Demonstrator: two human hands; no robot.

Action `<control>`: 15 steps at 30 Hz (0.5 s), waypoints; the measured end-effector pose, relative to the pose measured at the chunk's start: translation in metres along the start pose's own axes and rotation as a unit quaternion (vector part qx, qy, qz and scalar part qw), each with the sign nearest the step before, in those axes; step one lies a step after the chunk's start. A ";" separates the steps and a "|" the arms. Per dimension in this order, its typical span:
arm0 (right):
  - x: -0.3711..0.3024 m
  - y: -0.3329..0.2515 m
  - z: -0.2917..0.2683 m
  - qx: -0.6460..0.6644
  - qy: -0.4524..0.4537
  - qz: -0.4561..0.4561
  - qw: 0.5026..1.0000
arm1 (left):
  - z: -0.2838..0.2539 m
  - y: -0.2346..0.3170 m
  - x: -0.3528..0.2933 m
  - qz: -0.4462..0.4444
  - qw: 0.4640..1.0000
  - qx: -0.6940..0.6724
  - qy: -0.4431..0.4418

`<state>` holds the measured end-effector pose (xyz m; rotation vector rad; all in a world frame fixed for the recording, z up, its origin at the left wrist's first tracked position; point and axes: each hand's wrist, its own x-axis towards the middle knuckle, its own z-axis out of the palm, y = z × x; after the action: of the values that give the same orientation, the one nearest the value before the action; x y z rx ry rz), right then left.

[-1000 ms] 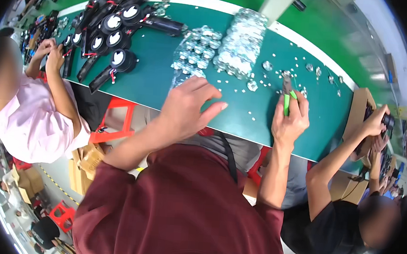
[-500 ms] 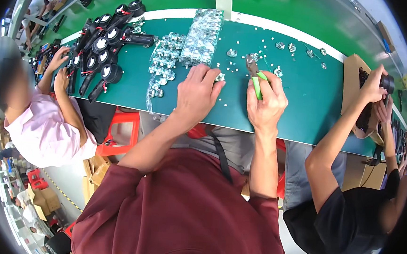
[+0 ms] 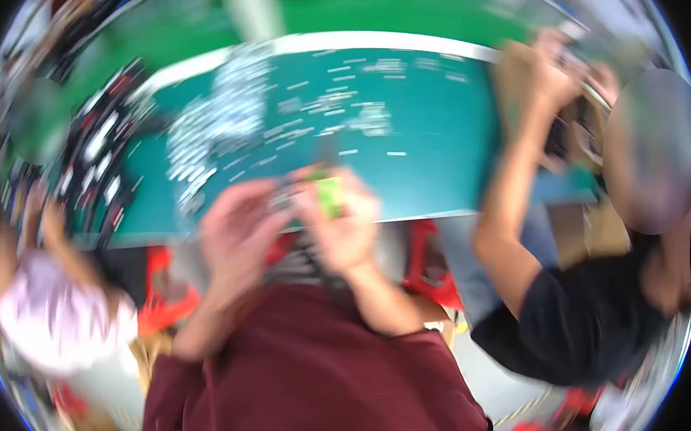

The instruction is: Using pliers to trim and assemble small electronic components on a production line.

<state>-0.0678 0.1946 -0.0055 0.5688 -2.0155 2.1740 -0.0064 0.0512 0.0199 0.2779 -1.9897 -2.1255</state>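
The whole view is smeared by motion. Green-handled cutting pliers (image 3: 329, 196) are in my right hand (image 3: 345, 223), its fingers closed round the grips and the dark jaws pointing away from me. Close beside it, my left hand (image 3: 241, 224) has its fingertips pinched on a small pale piece (image 3: 282, 198), apparently a small circuit board. Both hands are over the near edge of the green table (image 3: 437, 166). Further off lies a pile of small circuit boards in clear plastic (image 3: 238, 96), with loose boards (image 3: 368, 119) and white bits scattered to its right.
Black handheld devices (image 3: 102, 142) lie in a heap at the left, by a person in a pink shirt (image 3: 62, 308). At the right a person in a black shirt (image 3: 586, 328) works at an open cardboard box (image 3: 514, 91). Red stools (image 3: 426, 261) stand below the table.
Both hands have drawn back toward me and come together, the pliers moving with the right one. The view has swung, and the person at the right has shifted posture.
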 end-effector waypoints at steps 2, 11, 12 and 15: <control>-0.001 0.007 0.015 0.111 -0.004 0.007 0.994 | -0.014 -0.005 -0.003 0.026 0.999 -0.044 -0.020; -0.003 -0.010 -0.053 -0.035 0.001 -0.061 0.998 | -0.004 -0.005 -0.006 0.062 0.992 -0.093 -0.063; -0.005 -0.011 -0.065 -0.061 0.002 -0.049 0.997 | -0.006 -0.007 -0.007 0.039 0.990 -0.119 -0.066; -0.008 -0.010 -0.106 -0.132 -0.007 -0.033 0.991 | 0.001 -0.011 -0.006 0.016 0.986 -0.150 -0.075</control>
<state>-0.0773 0.3010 -0.0028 0.6052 -2.2088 1.8286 -0.0016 0.0547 0.0084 0.0367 -1.6974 -2.4469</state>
